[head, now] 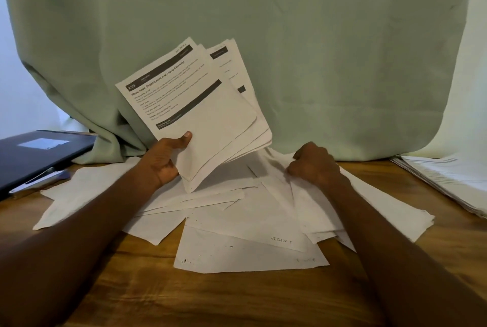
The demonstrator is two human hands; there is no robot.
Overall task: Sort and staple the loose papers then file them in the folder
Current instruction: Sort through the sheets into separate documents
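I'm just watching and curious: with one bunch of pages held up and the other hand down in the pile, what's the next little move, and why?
Probably the right hand lifts the sheet it pinches from the loose papers and adds it to the held stack in the left hand, since many sheets are unsorted.

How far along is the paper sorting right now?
Early. Done: the left hand holds a gathered bundle of printed sheets upright. In hand: the right hand pinches a sheet from the loose pile. Left: most papers lie scattered face down; no staple shows; the dark folder lies closed.
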